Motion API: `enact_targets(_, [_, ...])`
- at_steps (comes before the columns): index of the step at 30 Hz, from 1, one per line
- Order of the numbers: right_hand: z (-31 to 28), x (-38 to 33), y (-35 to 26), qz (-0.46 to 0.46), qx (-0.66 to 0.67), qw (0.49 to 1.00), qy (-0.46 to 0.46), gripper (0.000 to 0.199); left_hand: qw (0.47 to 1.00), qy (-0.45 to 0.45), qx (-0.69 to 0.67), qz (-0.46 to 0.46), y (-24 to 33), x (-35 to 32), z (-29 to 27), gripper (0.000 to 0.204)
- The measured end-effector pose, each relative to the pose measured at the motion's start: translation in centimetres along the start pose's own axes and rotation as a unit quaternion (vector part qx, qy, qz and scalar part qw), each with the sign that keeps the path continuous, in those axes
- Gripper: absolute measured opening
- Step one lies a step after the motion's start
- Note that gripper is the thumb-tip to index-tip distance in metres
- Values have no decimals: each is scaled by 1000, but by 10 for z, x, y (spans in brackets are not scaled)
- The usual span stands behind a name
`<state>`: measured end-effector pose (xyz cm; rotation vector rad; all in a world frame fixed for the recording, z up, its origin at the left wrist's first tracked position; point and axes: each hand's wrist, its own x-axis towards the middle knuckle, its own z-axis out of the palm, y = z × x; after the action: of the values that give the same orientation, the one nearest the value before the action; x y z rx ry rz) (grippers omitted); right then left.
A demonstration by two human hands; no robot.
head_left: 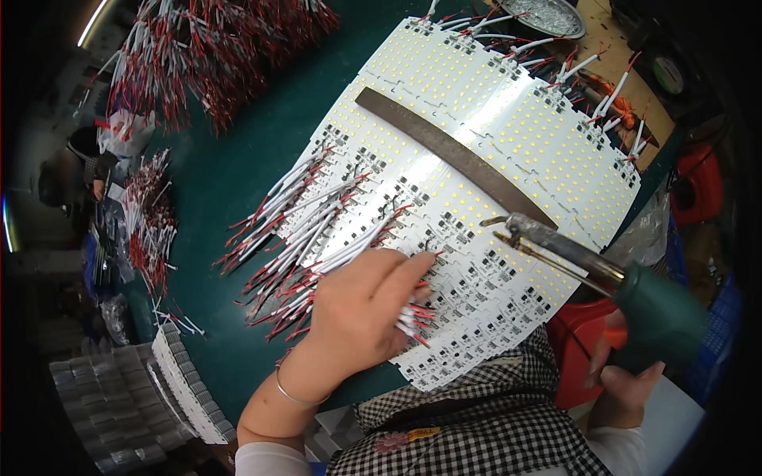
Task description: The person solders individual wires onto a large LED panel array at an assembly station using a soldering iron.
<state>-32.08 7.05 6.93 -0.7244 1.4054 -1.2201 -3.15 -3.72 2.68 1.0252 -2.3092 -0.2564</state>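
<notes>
The left hand [361, 305] lies palm down on a fan of white LED circuit strips [476, 159] spread across a green table [230, 174], its fingers together over a bundle of red-and-white wire leads [302, 230], forefinger stretched toward the strips' dark component ends. The right hand [623, 381], at lower right, is wrapped around the green handle of a soldering gun [603, 274], whose metal tip rests above the strips near a dark flat metal bar [452, 155] laid across them. More wire bundles [198, 47] lie at upper left; stacked strips [186, 389] stand at lower left.
</notes>
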Motion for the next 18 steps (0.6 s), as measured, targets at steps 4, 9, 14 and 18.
enact_targets(4, [-9,4,9,-102,22,994,29,68,992,90,-16,-90,9,3,-19,36])
enact_targets(9, [-2,8,8,-101,38,994,15,69,989,105,-94,-48,2,11,-7,14])
enact_targets(14, [-2,8,0,-2,36,999,-29,68,994,45,-52,-90,7,15,2,25])
enact_targets(18, [0,9,-1,1,41,999,-20,69,996,11,-1,-84,8,14,4,37])
